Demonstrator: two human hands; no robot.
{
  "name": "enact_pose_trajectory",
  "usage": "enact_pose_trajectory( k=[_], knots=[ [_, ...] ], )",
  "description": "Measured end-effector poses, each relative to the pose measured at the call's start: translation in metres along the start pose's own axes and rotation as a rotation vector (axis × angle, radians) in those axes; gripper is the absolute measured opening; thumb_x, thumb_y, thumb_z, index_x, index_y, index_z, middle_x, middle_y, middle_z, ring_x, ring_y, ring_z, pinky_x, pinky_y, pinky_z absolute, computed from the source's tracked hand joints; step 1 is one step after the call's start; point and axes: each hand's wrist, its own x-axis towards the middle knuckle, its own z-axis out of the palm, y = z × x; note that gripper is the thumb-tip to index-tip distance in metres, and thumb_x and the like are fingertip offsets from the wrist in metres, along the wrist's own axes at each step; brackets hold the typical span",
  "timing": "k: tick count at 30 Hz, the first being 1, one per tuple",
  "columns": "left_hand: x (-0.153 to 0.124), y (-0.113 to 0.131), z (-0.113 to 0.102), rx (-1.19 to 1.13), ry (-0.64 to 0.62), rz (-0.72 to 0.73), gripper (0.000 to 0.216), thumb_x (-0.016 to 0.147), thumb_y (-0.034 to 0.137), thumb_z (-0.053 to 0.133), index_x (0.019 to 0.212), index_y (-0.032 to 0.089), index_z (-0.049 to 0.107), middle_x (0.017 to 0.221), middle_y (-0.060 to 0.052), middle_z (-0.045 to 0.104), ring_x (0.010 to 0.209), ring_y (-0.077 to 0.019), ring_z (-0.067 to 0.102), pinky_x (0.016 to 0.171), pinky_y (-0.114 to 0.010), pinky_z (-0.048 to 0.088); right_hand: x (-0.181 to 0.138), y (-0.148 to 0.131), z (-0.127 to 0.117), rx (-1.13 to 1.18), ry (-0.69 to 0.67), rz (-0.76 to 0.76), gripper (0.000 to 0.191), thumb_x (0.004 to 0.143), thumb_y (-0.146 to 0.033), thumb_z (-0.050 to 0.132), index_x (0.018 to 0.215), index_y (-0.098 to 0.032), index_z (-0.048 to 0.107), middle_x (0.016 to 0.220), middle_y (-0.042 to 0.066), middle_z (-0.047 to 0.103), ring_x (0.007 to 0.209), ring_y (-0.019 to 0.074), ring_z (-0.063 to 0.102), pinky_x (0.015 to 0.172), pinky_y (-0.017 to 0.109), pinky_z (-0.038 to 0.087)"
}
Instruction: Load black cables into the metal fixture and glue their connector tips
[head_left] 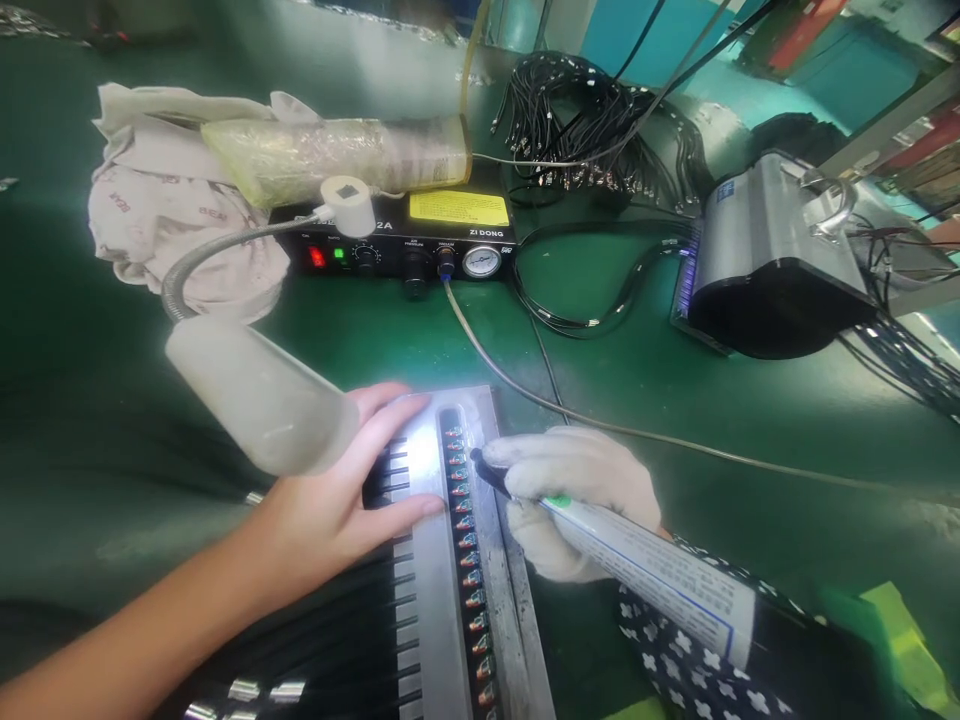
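Bare and with its fingers spread, my left hand (pixel 349 490) rests on the upper left part of a metal fixture (pixel 431 620). A row of small copper-coloured cable ends (pixel 466 540) lies in the slot of this fixture, and black cables (pixel 405 620) run out through its left edge. My right hand (pixel 577 490), in a white glove, grips a dispensing syringe (pixel 660 570) with a printed white label. The syringe's dark tip (pixel 480 460) is at the right side of the slot, near the upper cable ends; whether it touches anything I cannot tell.
A lamp (pixel 262 395) on a bendy neck lights the fixture. Behind stands a black dispenser controller (pixel 390 250) with a gauge, and its hose (pixel 517 385) crosses rightward. A grey UV lamp box (pixel 780 260) and bundled black cables (pixel 585 120) are at the right and back.
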Motion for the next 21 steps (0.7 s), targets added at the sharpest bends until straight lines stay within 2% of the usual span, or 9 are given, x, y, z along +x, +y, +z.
enact_pose_trajectory(
  k=[17,21],
  knots=[
    [0.0015,0.0016,-0.0014,0.005,-0.003,0.022,0.069,0.091,0.061,0.06,0.148,0.03,0.038,0.148,-0.01,0.045,0.135,-0.0328,0.046,0.114,-0.047,0.04,0.0019,-0.0074,-0.0044,-0.052,-0.032,0.015,0.003,0.084,-0.02,0.066,0.085,-0.023,0.066,0.09,-0.001,0.079,0.074,0.0156,0.077,0.069,0.028,0.058],
    [0.0012,0.0016,-0.0013,0.006,-0.001,0.027,0.069,0.091,0.06,0.061,0.148,0.029,0.038,0.148,-0.01,0.045,0.136,-0.0319,0.045,0.114,-0.046,0.039,0.0031,-0.0064,-0.0036,-0.033,-0.03,0.008,0.004,0.083,-0.018,0.067,0.085,-0.022,0.066,0.09,0.0,0.079,0.073,0.0152,0.077,0.066,0.027,0.058]
  ],
)
